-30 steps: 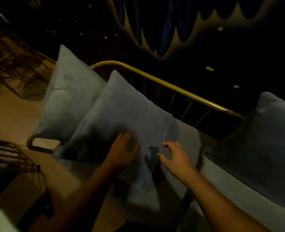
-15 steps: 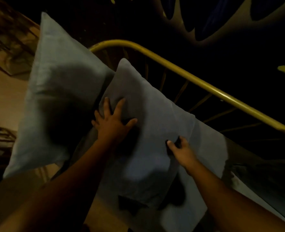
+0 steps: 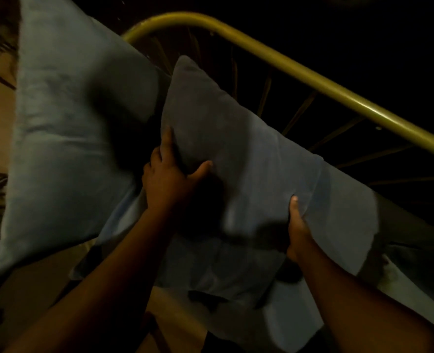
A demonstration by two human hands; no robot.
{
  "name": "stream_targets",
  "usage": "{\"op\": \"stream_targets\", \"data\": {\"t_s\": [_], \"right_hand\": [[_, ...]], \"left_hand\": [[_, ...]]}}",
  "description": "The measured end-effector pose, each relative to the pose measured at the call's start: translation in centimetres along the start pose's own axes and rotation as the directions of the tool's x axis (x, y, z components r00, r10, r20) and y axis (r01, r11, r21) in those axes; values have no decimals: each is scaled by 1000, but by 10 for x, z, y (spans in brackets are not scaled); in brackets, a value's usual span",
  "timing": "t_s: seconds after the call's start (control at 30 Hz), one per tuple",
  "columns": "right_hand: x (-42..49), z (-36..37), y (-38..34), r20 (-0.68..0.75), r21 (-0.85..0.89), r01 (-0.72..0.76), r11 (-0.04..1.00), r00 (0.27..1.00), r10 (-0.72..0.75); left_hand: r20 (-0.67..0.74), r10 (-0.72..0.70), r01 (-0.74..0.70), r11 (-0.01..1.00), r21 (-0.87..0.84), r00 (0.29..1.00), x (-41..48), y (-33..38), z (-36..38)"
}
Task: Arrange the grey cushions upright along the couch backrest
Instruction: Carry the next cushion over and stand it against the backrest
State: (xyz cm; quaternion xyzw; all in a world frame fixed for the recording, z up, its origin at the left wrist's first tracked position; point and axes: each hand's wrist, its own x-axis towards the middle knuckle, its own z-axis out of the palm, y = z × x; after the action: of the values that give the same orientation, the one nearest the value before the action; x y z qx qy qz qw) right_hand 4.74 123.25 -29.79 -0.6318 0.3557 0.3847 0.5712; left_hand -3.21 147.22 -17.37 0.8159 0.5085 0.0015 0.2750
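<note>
Dim light; the second grey cushion (image 3: 236,159) leans on the couch's yellow backrest rail (image 3: 312,80), just beside an upright grey cushion (image 3: 70,123) at the couch's left end. Left hand (image 3: 170,179) clamps its left edge, thumb on the face; right hand (image 3: 297,225) pinches its lower right side, thumb denting the cloth. Looks soft and light, likely to slump; best held by opposite edges.

Two grey cushions (image 3: 68,138) (image 3: 236,159), two hands (image 3: 170,179) (image 3: 297,230), one yellow rail (image 3: 312,80).
</note>
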Motion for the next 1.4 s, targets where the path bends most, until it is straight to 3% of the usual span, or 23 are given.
{"op": "stream_targets", "data": {"t_s": [0.17,0.37,0.5,0.77,1.1,1.3,1.4], "right_hand": [[-50,-8,-16,22,-50,134,990,991,-133],[-123,-46,-18,38,-109,398,911,917,-396],[-177,-82,-17,-43,-152,486,861,867,-497],[-278,-189,-22,-235,-134,674,726,690,-684],[-346,-323,-4,-415,-207,734,646,532,-738],[-360,-417,5,-548,-225,691,687,494,-675],[-355,-460,10,-615,-253,617,745,492,-617]], "left_hand": [[15,-30,31,993,-115,999,-8,14,-16],[62,39,-23,971,-239,997,-45,33,-51],[66,130,-100,935,-339,989,-80,49,-74],[74,382,-274,771,-575,921,-182,96,-89],[73,515,-344,664,-664,854,-304,149,-57],[91,628,-412,605,-681,773,-385,187,-11],[178,666,-427,635,-644,724,-413,205,23]]}}
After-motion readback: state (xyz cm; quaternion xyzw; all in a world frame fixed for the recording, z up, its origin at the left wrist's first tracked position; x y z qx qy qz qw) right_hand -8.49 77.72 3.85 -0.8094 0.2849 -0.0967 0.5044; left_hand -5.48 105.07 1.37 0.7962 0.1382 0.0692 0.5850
